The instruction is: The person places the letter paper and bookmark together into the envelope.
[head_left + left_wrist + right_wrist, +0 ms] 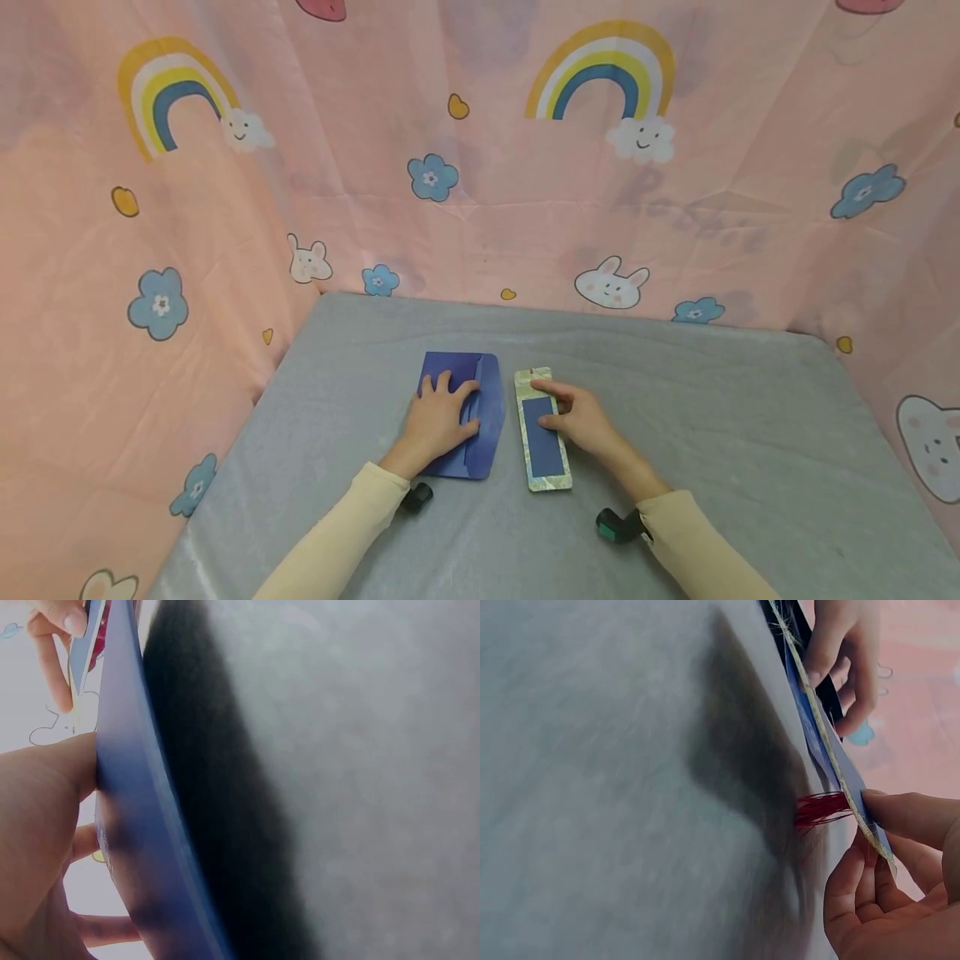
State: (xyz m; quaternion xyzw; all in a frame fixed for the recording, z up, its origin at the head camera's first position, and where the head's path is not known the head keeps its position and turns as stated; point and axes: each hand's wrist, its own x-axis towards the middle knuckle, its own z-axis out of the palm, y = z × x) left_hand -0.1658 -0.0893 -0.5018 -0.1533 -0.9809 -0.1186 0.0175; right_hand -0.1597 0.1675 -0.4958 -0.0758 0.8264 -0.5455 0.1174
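Observation:
A blue envelope [489,417] lies on the grey cloth, its flap open toward the right. My left hand [437,417] rests on it with fingers spread, thumb and fingertips touching the upper face. To the right, a long bookmark [544,442] with a pale patterned border and a blue centre panel is in my right hand [588,423]. The right wrist view shows the thumb on the panel side and curled fingers behind, pinching the bookmark near its edge. A red tassel [821,810] hangs beneath it, above the cloth. The bookmark's underside is hidden in the head view.
Grey cloth [720,433] covers the table. Pink curtains [510,233] printed with rainbows, flowers and rabbits stand behind and at both sides. A dark wrist device [619,527] sits by the right sleeve, another [417,498] by the left one.

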